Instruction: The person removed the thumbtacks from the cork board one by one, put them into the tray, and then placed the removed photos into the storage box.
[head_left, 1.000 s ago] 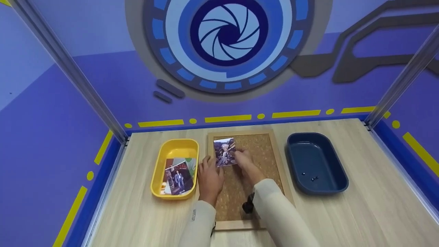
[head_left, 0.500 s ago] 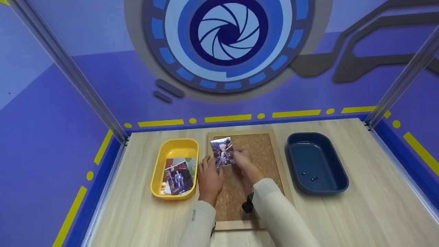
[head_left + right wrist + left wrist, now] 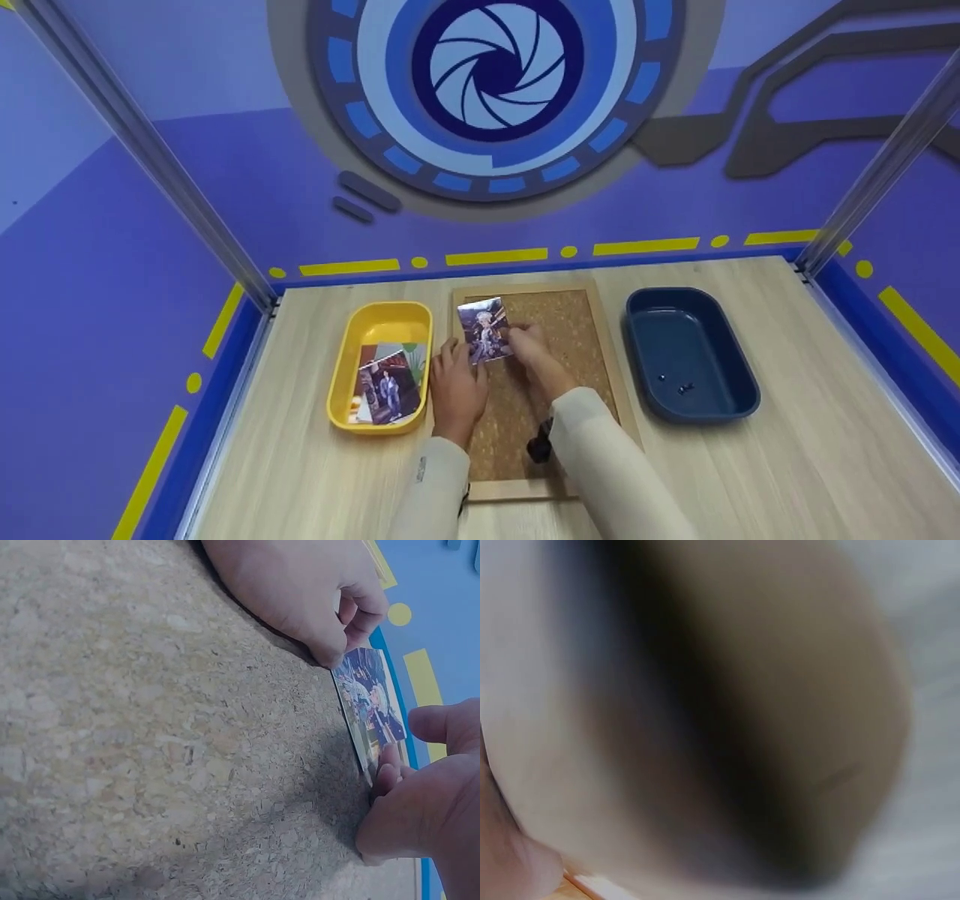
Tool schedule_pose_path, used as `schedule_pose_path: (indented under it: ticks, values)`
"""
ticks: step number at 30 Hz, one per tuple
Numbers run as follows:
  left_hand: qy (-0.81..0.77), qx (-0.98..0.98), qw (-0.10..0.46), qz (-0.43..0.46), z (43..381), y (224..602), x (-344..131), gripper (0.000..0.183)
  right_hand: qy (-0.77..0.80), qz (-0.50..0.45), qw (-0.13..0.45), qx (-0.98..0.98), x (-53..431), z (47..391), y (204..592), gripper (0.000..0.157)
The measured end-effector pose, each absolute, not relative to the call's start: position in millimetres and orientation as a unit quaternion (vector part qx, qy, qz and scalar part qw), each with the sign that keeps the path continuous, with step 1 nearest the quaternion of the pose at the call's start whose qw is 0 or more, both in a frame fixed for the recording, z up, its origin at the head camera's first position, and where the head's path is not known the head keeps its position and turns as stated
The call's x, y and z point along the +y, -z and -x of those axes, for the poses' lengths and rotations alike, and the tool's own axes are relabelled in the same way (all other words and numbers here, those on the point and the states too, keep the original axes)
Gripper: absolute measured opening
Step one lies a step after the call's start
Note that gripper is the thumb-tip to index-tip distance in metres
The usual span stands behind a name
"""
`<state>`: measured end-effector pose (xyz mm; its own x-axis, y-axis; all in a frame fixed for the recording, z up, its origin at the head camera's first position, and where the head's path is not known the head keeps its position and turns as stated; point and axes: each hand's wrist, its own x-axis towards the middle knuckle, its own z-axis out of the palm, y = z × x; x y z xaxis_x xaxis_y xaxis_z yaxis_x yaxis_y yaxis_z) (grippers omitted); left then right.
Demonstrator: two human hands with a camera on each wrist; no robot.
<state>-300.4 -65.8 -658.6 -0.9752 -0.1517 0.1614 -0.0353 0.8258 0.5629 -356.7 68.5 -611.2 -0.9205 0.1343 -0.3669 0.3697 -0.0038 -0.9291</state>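
Observation:
A small photo print (image 3: 484,330) lies tilted over the upper left of the cork board (image 3: 540,420) in the head view. My left hand (image 3: 459,390) holds its lower left corner, index finger and thumb on either side. At the photo's right edge, my right hand (image 3: 536,352) grips it with the fingertips. The right wrist view shows the left thumb at one corner of the photo (image 3: 369,701) and right-hand fingers (image 3: 386,769) overlapping its other end. Only a blurred sleeve (image 3: 802,690) and a bit of skin show in the left wrist view.
Left of the board stands a yellow tray (image 3: 337,390) with several photo prints (image 3: 390,390) in it. A dark blue tray (image 3: 690,337) to the right holds a few small shiny pieces (image 3: 685,388). A patterned wall (image 3: 360,232) rises behind the table.
The photo has shifted slightly left and turned a little counterclockwise. Both hands have stayed nearly in place, and the whole head view has drifted slightly.

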Motion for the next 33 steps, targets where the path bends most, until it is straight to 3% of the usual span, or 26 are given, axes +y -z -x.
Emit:
schedule_pose_path:
  ticks: [15, 25, 33]
  values:
    - [0.298, -0.948, 0.108, -0.045, 297.8, 657.7, -66.8, 0.041, 0.664, -0.178, 0.081, 0.722, 63.5, 356.5, 612.0, 0.03]
    - [0.271, -0.956, 0.101, -0.042, 303.7, 654.7, -65.4, 0.048, 0.684, -0.15, 0.102, 0.707, 65.5, 371.2, 612.0, 0.063]
    - [0.291, -0.949, 0.109, -0.047, 299.3, 659.8, -67.6, 0.059, 0.638, -0.146, 0.114, 0.747, 65.4, 385.3, 611.9, 0.052]
